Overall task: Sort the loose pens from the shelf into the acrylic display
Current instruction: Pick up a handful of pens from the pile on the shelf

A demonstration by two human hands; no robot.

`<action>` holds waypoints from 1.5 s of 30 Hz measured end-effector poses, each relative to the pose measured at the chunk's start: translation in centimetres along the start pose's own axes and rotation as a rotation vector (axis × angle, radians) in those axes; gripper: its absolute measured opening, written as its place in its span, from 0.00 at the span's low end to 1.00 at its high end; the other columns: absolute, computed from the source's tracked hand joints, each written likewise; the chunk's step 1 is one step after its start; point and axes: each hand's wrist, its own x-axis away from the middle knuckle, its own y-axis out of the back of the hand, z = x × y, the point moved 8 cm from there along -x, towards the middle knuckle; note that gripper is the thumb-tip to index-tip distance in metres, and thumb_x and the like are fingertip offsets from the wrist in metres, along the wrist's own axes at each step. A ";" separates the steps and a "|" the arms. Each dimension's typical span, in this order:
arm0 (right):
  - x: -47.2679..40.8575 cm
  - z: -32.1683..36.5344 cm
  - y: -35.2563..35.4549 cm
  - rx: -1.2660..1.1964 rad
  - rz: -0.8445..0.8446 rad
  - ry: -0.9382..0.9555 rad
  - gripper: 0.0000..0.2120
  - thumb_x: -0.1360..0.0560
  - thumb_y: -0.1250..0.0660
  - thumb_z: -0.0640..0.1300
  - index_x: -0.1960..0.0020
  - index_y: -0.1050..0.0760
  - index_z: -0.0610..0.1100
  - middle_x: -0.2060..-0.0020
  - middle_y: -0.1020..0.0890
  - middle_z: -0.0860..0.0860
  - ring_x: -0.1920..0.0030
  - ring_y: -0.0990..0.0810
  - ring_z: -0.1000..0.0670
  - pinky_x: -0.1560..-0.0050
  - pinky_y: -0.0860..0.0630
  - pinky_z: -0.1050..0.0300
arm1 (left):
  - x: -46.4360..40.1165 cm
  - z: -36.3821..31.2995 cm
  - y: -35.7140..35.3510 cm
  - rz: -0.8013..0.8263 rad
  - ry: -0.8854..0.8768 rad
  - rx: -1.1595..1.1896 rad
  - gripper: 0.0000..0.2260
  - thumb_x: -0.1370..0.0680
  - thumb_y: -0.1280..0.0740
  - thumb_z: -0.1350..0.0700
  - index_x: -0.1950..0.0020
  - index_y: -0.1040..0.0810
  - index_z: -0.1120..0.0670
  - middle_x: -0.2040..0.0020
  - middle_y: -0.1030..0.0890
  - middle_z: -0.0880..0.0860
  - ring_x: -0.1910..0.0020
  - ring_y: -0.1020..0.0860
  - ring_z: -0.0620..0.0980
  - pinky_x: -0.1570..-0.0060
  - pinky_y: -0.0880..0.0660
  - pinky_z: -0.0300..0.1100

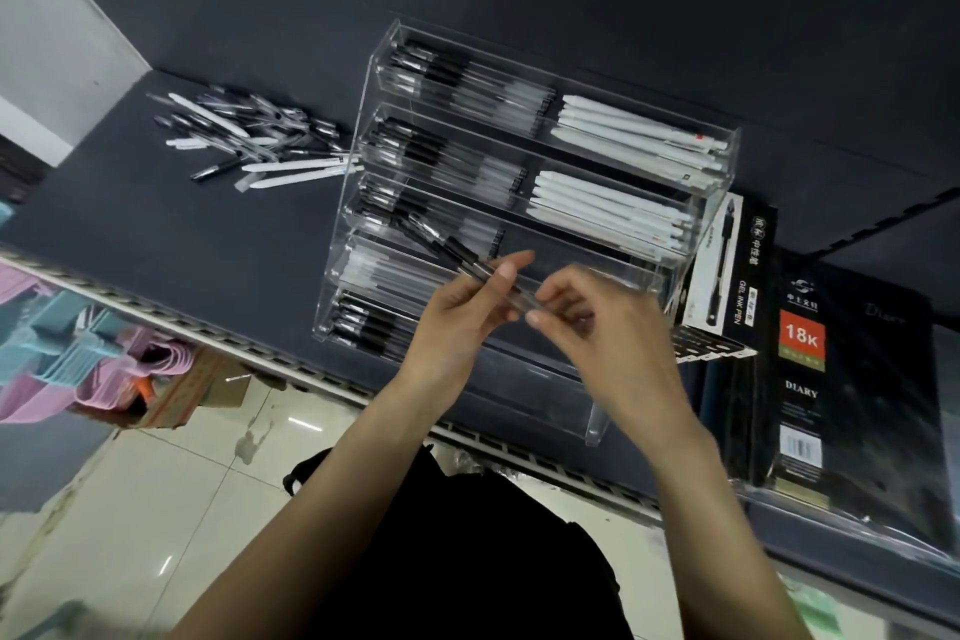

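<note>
From the head view, my left hand [457, 312] and my right hand [597, 322] both pinch one clear black-tipped gel pen [452, 252] with curled fingers, just in front of the acrylic display [722, 172]. The loose pile of pens [254, 140] lies on the dark shelf [130, 203], left of the display. I think I should keep the tip pointing left, like its neighbours, and lay it flat in a black-pen tier.

An acrylic display [540, 203] stands on the shelf [156, 224], with a pile of loose pens [254, 135] lying to its left and a pen box [727, 270] just beside its right end. Right of the box stands a diary [826, 379]. Both hands, left [457, 312] and right [608, 327], hold one pen [457, 252] in front of the display's lower tiers.
</note>
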 end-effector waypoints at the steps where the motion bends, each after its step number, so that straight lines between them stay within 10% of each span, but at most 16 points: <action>1: 0.2 -0.3 -0.5 -0.034 0.009 -0.009 0.07 0.30 0.26 0.46 0.53 0.22 0.50 0.61 0.18 0.58 0.61 0.20 0.59 0.59 0.22 0.60 | 0.3 0.2 0.3 -0.019 -0.015 -0.029 0.14 0.26 0.35 0.50 0.46 0.19 0.57 0.54 0.19 0.58 0.56 0.23 0.52 0.52 0.24 0.38; 6: 1.1 -1.3 -2.1 -0.150 0.035 -0.029 0.04 0.30 0.26 0.43 0.56 0.19 0.48 0.64 0.18 0.58 0.62 0.20 0.60 0.61 0.27 0.70 | 2.2 0.2 3.0 -0.160 -0.100 -0.275 0.13 0.32 0.29 0.49 0.48 0.20 0.50 0.58 0.16 0.47 0.61 0.20 0.43 0.55 0.22 0.40; 13: 2.1 -1.2 -4.5 -0.132 -0.036 -0.007 0.04 0.29 0.27 0.42 0.55 0.19 0.46 0.63 0.18 0.57 0.63 0.22 0.58 0.62 0.29 0.73 | 5.1 0.8 10.1 -0.423 -0.089 -0.119 0.24 0.31 0.25 0.60 0.40 0.32 0.56 0.60 0.15 0.56 0.59 0.16 0.52 0.55 0.20 0.42; 18: 2.2 -0.3 -8.1 0.226 0.001 0.077 0.03 0.28 0.28 0.44 0.54 0.18 0.47 0.59 0.18 0.53 0.65 0.20 0.52 0.64 0.21 0.54 | 6.9 0.6 16.7 -0.535 -0.091 0.025 0.11 0.24 0.32 0.62 0.47 0.31 0.54 0.65 0.16 0.50 0.59 0.16 0.47 0.56 0.21 0.37; 30: 1.1 2.1 -12.9 0.586 -0.080 0.159 0.03 0.29 0.28 0.40 0.62 0.20 0.44 0.67 0.19 0.50 0.72 0.22 0.48 0.78 0.25 0.56 | 7.2 1.1 20.4 -0.422 -0.003 0.143 0.06 0.19 0.42 0.66 0.50 0.28 0.57 0.56 0.17 0.56 0.54 0.16 0.50 0.53 0.21 0.37; 45: 1.8 1.8 -15.1 0.505 0.095 -0.004 0.07 0.23 0.34 0.45 0.50 0.17 0.46 0.56 0.18 0.49 0.61 0.18 0.44 0.62 0.21 0.51 | 7.1 1.3 21.1 -0.376 0.059 0.034 0.02 0.20 0.37 0.63 0.50 0.26 0.58 0.55 0.17 0.56 0.56 0.17 0.51 0.53 0.20 0.38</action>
